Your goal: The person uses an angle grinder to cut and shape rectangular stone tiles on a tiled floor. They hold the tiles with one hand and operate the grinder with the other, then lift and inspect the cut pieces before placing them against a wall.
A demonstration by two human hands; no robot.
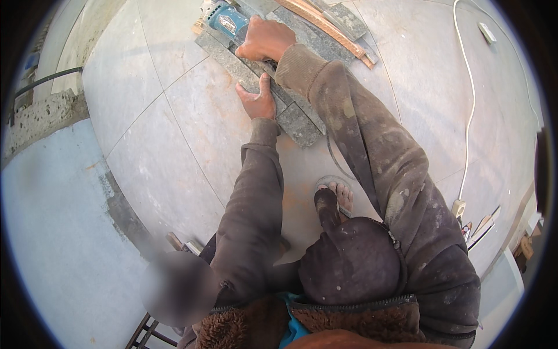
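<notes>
Nearest the lens, a fleece-lined jacket collar [256, 326] fills the lower edge, with a bent knee [354, 262] and a sandalled foot [337, 195] beyond it on the tiled floor [174, 151]. Left hand [257, 100]: fingers together, pressed flat on a long grey stone strip [290, 116] lying diagonally on the floor. Right hand [266, 39]: clamped around the body of a blue angle grinder [228, 20] resting on the strip's far end. A wooden straightedge [325, 26] lies just beyond; a white cable [468, 104] runs along the right.
</notes>
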